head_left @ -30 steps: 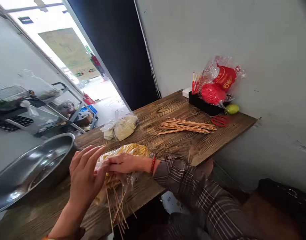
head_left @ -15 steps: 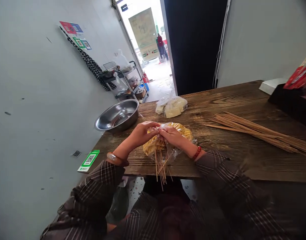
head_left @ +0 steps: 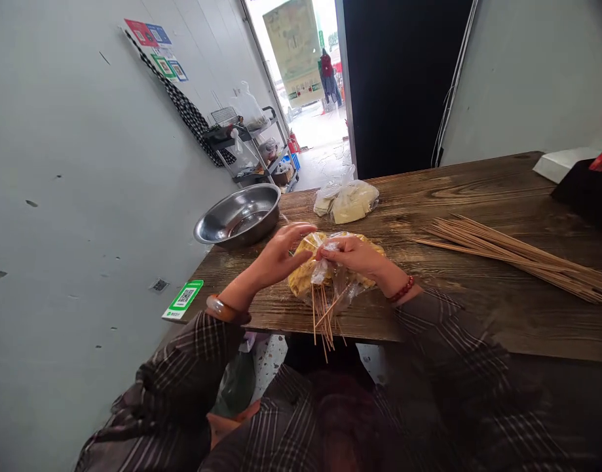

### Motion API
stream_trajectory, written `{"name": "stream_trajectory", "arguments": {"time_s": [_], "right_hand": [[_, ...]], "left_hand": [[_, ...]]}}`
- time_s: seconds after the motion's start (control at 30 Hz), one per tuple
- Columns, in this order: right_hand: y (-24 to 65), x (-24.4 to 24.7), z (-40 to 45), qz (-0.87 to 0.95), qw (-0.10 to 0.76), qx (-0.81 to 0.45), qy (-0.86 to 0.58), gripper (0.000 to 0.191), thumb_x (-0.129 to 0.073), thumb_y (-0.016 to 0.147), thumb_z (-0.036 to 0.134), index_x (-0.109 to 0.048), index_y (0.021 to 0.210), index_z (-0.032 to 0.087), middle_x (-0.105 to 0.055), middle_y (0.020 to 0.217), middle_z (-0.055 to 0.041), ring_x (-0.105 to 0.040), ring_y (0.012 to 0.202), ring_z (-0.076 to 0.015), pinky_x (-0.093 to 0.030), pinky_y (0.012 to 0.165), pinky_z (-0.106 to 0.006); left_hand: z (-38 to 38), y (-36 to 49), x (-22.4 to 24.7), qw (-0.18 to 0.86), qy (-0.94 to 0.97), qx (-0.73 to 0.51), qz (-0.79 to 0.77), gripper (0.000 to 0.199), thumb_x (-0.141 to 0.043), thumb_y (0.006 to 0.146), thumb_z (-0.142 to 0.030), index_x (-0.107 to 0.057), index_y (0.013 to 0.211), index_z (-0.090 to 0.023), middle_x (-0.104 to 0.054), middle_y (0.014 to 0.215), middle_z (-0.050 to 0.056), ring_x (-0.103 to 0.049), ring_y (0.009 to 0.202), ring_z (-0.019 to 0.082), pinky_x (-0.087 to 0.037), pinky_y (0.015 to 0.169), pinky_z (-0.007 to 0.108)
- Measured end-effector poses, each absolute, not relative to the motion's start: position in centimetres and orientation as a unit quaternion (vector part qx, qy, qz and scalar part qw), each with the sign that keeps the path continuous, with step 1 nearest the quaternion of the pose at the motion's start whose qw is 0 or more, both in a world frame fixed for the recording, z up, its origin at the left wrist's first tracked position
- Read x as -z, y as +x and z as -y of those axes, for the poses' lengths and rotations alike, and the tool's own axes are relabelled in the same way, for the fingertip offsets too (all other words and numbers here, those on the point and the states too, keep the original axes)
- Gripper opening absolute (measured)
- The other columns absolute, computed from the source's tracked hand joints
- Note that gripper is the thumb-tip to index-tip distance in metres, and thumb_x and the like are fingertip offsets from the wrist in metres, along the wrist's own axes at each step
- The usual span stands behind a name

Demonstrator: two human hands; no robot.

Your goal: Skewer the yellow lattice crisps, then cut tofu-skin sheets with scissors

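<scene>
A clear plastic bag [head_left: 344,292] of yellow, ridged food pieces [head_left: 301,280] lies on the table in front of me. Several thin wooden skewers [head_left: 325,321] stick out of it towards my body, past the table's front edge. With thumb and fingers, my right hand [head_left: 356,255] pinches the gathered plastic at the top of the bag. My left hand [head_left: 281,257] is just left of the gathered plastic, its thumb and fingers apart and nothing visibly gripped. The hands hide part of the bag's middle.
Behind the bag lies another clear bag with pale, flat sheets [head_left: 352,202]. A steel basin [head_left: 239,216] stands at the back left, near a green QR-code card [head_left: 183,299]. Loose skewers [head_left: 507,252] spread over the table's right side. A dark box [head_left: 578,187] sits at the far right.
My left hand has come away from the gathered plastic, and its fingers have spread. My right hand keeps its pinch on the bag. The whole view has shifted slightly.
</scene>
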State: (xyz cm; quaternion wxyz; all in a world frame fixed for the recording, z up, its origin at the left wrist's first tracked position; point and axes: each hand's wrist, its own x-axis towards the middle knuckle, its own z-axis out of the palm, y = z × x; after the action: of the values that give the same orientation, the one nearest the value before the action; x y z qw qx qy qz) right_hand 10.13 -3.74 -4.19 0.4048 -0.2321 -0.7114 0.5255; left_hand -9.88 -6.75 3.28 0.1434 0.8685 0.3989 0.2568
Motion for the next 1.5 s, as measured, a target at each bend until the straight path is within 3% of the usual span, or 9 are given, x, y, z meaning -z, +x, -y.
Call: {"name": "stream_trajectory", "arguments": {"time_s": [0.1,0.3,0.43,0.57,0.77,0.97,1.1,1.27,1.5], "right_hand": [[10.7,3.7,3.7,0.754,0.417,-0.455,-0.227,0.019,-0.064,0.089,0.034,-0.075,0.086,0.019,-0.072,0.084,-0.0021,-0.061,0.076,-0.0136,-0.046,0.071,-0.027],[9.9,4.2,4.2,0.819,0.43,-0.293,-0.241,0.011,-0.063,0.086,0.014,-0.073,0.087,0.019,-0.073,0.083,-0.0003,-0.062,0.078,-0.0141,-0.046,0.074,-0.028],[8.6,4.6,5.1,0.854,0.43,-0.071,-0.285,0.012,-0.057,0.09,0.011,-0.068,0.091,0.015,-0.071,0.094,-0.0085,-0.061,0.088,-0.0199,-0.045,0.081,-0.034],[8.2,4.8,5.8,0.832,0.437,0.075,-0.332,0.02,-0.047,0.1,0.019,-0.066,0.093,0.017,-0.069,0.099,-0.0106,-0.058,0.093,-0.022,-0.041,0.085,-0.037],[8.8,4.2,6.1,0.784,0.491,0.135,-0.355,0.019,-0.05,0.1,0.026,-0.066,0.091,0.02,-0.068,0.097,-0.0065,-0.052,0.087,-0.021,-0.037,0.078,-0.035],[8.4,4.7,5.7,0.811,0.469,0.095,-0.337,0.026,-0.045,0.101,0.026,-0.064,0.084,0.019,-0.063,0.082,-0.0062,-0.052,0.082,-0.0209,-0.038,0.075,-0.034],[8.3,4.9,5.7,0.819,0.473,0.069,-0.317,0.025,-0.046,0.101,0.025,-0.063,0.083,0.019,-0.063,0.085,-0.0069,-0.054,0.083,-0.0204,-0.04,0.075,-0.033],[8.8,4.3,6.5,0.84,0.432,0.109,-0.311,0.029,-0.044,0.101,0.027,-0.062,0.08,0.019,-0.063,0.084,-0.0073,-0.052,0.081,-0.0215,-0.038,0.075,-0.036],[8.7,3.6,6.8,0.882,0.352,0.094,-0.3,0.024,-0.049,0.098,0.028,-0.063,0.082,0.018,-0.065,0.082,-0.0066,-0.056,0.08,-0.0206,-0.039,0.072,-0.034]], "left_hand": [[5.5,-10.3,-1.9,0.134,0.911,-0.176,-0.347,0.063,-0.078,0.071,-0.03,-0.056,0.13,-0.024,-0.054,0.143,0.011,-0.041,0.14,0.03,-0.028,0.119,0.055],[4.8,-9.7,0.4,0.047,0.894,-0.223,-0.385,0.015,-0.065,0.078,-0.02,-0.069,0.093,-0.02,-0.062,0.134,0.01,-0.04,0.139,0.031,-0.033,0.115,0.055],[4.6,-9.8,0.4,0.071,0.891,-0.212,-0.396,0.011,-0.062,0.079,-0.018,-0.072,0.083,-0.021,-0.068,0.126,0.007,-0.047,0.132,0.029,-0.036,0.113,0.054],[4.7,-10.3,0.2,0.15,0.882,-0.225,-0.386,0.012,-0.063,0.083,-0.024,-0.075,0.086,-0.023,-0.065,0.132,0.007,-0.05,0.13,0.027,-0.033,0.115,0.054],[5.5,-9.8,-0.2,0.323,0.805,-0.276,-0.414,0.03,-0.058,0.09,-0.044,-0.075,0.106,-0.025,-0.059,0.14,0.008,-0.046,0.136,0.028,-0.032,0.116,0.053],[6.0,-7.9,0.8,0.509,0.621,-0.432,-0.411,0.025,-0.072,0.079,-0.042,-0.071,0.082,-0.018,-0.071,0.096,0.007,-0.066,0.088,0.02,-0.052,0.084,0.036],[6.3,-7.8,1.1,0.336,0.661,-0.482,-0.467,0.024,-0.068,0.081,-0.041,-0.066,0.076,-0.017,-0.067,0.117,0.009,-0.061,0.102,0.022,-0.049,0.087,0.036],[6.3,-8.5,1.9,0.052,0.681,-0.46,-0.567,0.028,-0.054,0.09,-0.035,-0.06,0.068,-0.02,-0.066,0.102,0.007,-0.056,0.102,0.021,-0.043,0.094,0.039],[6.1,-10.2,2.6,-0.137,0.705,-0.39,-0.576,0.024,-0.049,0.091,-0.031,-0.064,0.074,-0.021,-0.067,0.094,0.007,-0.054,0.098,0.025,-0.039,0.092,0.043]]}}
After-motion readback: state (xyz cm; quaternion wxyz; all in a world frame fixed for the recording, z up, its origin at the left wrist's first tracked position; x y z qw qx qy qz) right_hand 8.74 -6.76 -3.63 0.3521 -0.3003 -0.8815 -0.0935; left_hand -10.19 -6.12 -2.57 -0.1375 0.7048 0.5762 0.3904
